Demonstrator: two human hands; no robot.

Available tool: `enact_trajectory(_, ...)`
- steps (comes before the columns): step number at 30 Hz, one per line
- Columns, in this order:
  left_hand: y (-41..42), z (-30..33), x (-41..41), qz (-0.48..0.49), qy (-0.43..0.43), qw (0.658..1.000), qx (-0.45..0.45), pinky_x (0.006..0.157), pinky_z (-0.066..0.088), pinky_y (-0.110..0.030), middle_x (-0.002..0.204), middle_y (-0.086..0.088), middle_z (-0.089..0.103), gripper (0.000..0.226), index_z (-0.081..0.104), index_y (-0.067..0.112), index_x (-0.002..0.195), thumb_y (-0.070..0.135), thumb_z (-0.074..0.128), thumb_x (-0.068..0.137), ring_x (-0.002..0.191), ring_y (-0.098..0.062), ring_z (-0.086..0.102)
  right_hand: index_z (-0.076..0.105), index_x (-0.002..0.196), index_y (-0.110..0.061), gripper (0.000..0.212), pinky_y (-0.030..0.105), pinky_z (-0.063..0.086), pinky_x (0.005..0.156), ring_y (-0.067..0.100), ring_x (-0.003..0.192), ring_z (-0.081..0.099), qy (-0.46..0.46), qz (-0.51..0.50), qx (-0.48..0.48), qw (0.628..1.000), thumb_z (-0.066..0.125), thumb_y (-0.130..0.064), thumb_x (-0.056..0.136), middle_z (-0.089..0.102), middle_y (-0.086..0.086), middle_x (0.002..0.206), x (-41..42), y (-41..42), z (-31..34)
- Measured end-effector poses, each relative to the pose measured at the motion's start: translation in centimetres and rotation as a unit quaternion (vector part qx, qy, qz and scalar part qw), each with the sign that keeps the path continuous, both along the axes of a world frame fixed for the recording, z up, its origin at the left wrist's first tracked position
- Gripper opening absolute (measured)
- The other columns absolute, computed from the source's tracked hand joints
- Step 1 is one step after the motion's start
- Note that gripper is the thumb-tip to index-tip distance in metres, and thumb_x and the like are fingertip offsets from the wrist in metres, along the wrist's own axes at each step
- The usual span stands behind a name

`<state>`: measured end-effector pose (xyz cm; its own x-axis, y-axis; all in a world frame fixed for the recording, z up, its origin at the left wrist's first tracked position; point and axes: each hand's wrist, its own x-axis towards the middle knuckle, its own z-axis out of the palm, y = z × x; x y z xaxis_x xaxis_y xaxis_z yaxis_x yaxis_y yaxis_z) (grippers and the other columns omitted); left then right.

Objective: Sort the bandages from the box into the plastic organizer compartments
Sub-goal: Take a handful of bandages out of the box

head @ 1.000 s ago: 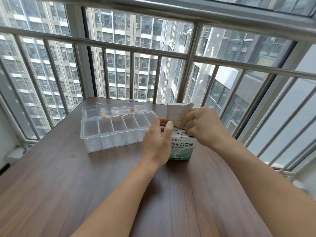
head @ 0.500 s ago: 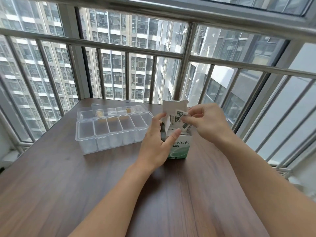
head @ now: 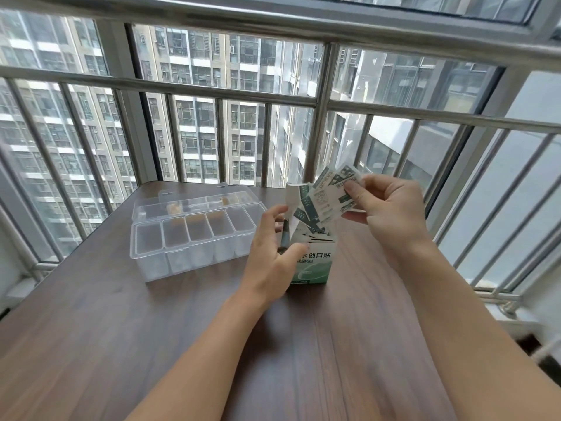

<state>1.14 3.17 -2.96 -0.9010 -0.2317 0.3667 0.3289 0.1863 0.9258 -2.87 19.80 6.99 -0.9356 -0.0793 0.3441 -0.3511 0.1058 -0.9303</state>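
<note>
A green and white bandage box (head: 315,265) stands upright on the wooden table, its top flap open. My left hand (head: 270,253) grips the box's left side. Above the box opening, my right hand (head: 385,208) pinches a fanned bunch of white and green wrapped bandages (head: 324,199). More bandages show inside the opening. Left of the box sits the clear plastic organizer (head: 194,238), lid swung back, with a row of several compartments; its rightmost part is hidden behind my left hand.
The dark wooden table (head: 151,344) ends just behind the organizer and close to the right of the box. A metal window railing (head: 321,117) runs right behind the table and along its right side.
My right hand has lifted a bunch of bandages up out of the box. My left hand has slid from the box's top down onto its side.
</note>
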Motion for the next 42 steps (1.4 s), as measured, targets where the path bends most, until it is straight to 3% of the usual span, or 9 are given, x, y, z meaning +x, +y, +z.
enact_trajectory(7,-1.0,3.6,0.8,0.085,0.111,0.977,0.163,0.085,0.052,-0.038,0.106,0.007,0.067,0.036,0.063,0.020,0.108,0.044,0.051,0.084,0.101,-0.012,0.062,0.069,0.089,-0.004,0.009,0.035,0.063,0.071,0.026,0.090,0.077,-0.055,0.110,-0.126,0.984,0.065,-0.011,0.092,0.079,0.011,0.091,1.4,0.2,2.3)
enact_trajectory(12,-5.2,9.6,4.2,-0.166,-0.151,0.955,0.195,0.099,0.052,-0.060,0.115,-0.013,0.071,0.065,0.062,0.012,0.126,0.063,0.048,0.089,0.107,-0.035,0.068,0.066,0.097,0.008,0.021,0.033,0.063,0.072,0.027,0.090,0.076,-0.123,0.264,-0.071,0.954,0.065,-0.011,0.091,0.078,0.017,0.095,3.0,-3.1,2.0)
enact_trajectory(17,-9.4,7.7,7.5,-0.348,-0.266,0.875,0.209,0.080,0.060,-0.048,0.128,-0.027,0.062,0.071,0.059,0.007,0.136,0.062,0.042,0.097,0.102,-0.041,0.066,0.069,0.095,0.006,0.013,0.033,0.062,0.067,0.020,0.078,0.076,-0.065,0.262,0.038,0.962,0.067,-0.007,0.093,0.078,0.010,0.085,4.5,-7.6,-0.6)
enact_trajectory(24,-9.6,2.0,8.9,-0.201,-0.277,0.888,0.307,0.051,0.050,-0.026,0.077,-0.007,0.061,0.040,0.070,0.013,0.104,0.050,0.060,0.092,0.060,-0.016,0.058,0.047,0.145,-0.021,0.055,0.020,0.058,0.069,0.006,0.078,0.072,0.029,0.180,0.173,0.968,0.067,-0.016,0.095,0.060,0.003,0.131,7.1,-12.2,-6.7)
enact_trajectory(27,-9.4,1.1,8.3,-0.156,-0.245,0.883,0.370,0.056,0.055,-0.029,0.085,-0.007,0.064,0.037,0.077,0.015,0.103,0.046,0.057,0.097,0.065,-0.017,0.063,0.019,0.158,-0.031,0.094,0.038,0.043,0.113,-0.001,0.140,0.040,0.074,0.239,0.240,0.938,0.074,-0.034,0.081,0.025,-0.013,0.160,7.5,-11.9,-9.0)
enact_trajectory(32,-8.1,0.3,8.0,-0.130,-0.226,0.896,0.359,0.083,0.059,-0.036,0.111,-0.017,0.071,0.031,0.067,0.007,0.120,0.026,0.055,0.100,0.097,-0.028,0.068,0.012,0.158,-0.038,0.127,0.043,0.040,0.115,0.009,0.145,0.036,0.025,0.249,0.217,0.943,0.090,-0.049,0.058,0.023,-0.019,0.159,7.0,-11.5,-10.3)
enact_trajectory(36,-7.5,0.2,8.0,-0.118,-0.211,0.889,0.390,0.076,0.061,-0.035,0.100,-0.014,0.074,0.025,0.066,0.005,0.119,0.014,0.051,0.102,0.084,-0.024,0.072,0.014,0.159,-0.028,0.136,0.039,0.044,0.112,0.005,0.134,0.050,-0.015,0.240,0.161,0.957,0.098,-0.031,0.053,0.036,-0.032,0.143,6.9,-11.5,-11.0)
enact_trajectory(40,-7.3,-0.3,7.8,-0.082,-0.204,0.906,0.362,0.065,0.060,-0.030,0.091,-0.011,0.075,0.018,0.066,0.006,0.113,0.008,0.054,0.101,0.077,-0.020,0.074,-0.001,0.161,-0.018,0.147,0.028,0.012,0.126,0.008,0.155,0.003,0.079,0.248,0.309,0.915,0.098,-0.036,0.054,0.007,-0.006,0.166,7.0,-11.5,-11.1)
enact_trajectory(42,-7.2,-0.4,7.7,-0.078,-0.209,0.920,0.321,0.065,0.059,-0.028,0.088,-0.009,0.075,0.014,0.068,0.008,0.106,0.005,0.056,0.099,0.076,-0.018,0.073,0.004,0.161,-0.017,0.140,0.022,0.016,0.123,0.008,0.152,0.012,0.086,0.237,0.310,0.917,0.096,-0.031,0.056,0.016,-0.003,0.163,6.7,-11.5,-11.0)
